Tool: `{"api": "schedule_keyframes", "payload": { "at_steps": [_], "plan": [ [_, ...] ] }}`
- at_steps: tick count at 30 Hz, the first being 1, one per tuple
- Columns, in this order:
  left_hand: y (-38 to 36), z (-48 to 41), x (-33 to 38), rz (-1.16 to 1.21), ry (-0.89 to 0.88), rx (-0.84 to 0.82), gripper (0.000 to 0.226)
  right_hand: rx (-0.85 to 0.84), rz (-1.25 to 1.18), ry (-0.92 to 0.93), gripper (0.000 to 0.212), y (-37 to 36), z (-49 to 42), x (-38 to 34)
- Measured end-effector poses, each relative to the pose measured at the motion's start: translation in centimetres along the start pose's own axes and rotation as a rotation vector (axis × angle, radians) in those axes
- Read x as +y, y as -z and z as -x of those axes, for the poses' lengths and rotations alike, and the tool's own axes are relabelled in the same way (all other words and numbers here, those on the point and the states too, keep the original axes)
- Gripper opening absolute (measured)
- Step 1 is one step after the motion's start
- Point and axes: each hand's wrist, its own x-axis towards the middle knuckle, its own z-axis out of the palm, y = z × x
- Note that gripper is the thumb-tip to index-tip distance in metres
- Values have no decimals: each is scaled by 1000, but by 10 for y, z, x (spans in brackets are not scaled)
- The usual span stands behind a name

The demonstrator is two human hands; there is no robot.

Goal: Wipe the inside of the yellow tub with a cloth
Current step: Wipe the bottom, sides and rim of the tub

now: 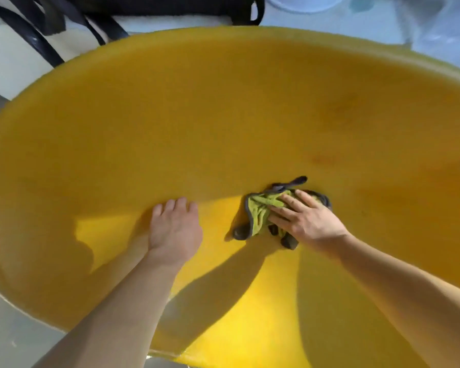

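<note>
A large yellow tub (170, 102) fills almost the whole head view, its inside facing me. My right hand (306, 219) presses a crumpled green cloth with a grey edge (263, 211) against the tub's floor where it meets the far wall, fingers spread over the cloth. My left hand (174, 227) rests flat on the tub's floor to the left of the cloth, fingers curled forward, holding nothing. Both forearms reach in from the bottom of the view and cast shadows on the yellow surface.
Black straps of a bag or chair (64, 19) lie beyond the tub's far rim at the top left. A pale blue-white floor (436, 35) shows at the top right and lower left. A white round object (303, 2) sits at the top edge.
</note>
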Motion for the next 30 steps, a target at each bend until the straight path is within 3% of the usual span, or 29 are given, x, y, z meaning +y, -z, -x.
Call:
{"api": "schedule_keyframes", "payload": {
  "at_steps": [4, 9, 11, 13, 17, 18, 23, 25, 28, 30],
  "plan": [
    [19, -21, 57, 53, -123, 63, 29, 70, 182, -164, 57, 5, 41, 75],
    [18, -33, 102, 189, -114, 21, 35, 50, 143, 49, 52, -15, 45, 60],
    [15, -35, 110, 249, -69, -23, 37, 189, 176, -62, 52, -9, 42, 79],
    [11, -36, 114, 275, -34, -56, 39, 202, 147, -221, 54, -9, 45, 79],
    [11, -37, 117, 265, -40, -90, 41, 134, 152, 19, 51, -20, 49, 69],
    [13, -37, 117, 264, -31, -90, 40, 149, 163, 3, 49, -9, 48, 78],
    [34, -45, 125, 318, -17, -57, 44, 482, 172, -450, 52, 34, 40, 110],
    [41, -49, 130, 348, -16, -38, 44, 425, 216, -356, 49, 20, 39, 101],
    [50, -50, 137, 393, -1, -55, 43, 167, 283, 15, 37, -1, 44, 96],
    [52, -48, 142, 401, -20, -55, 42, 272, 267, 26, 33, 20, 45, 108]
  ]
}}
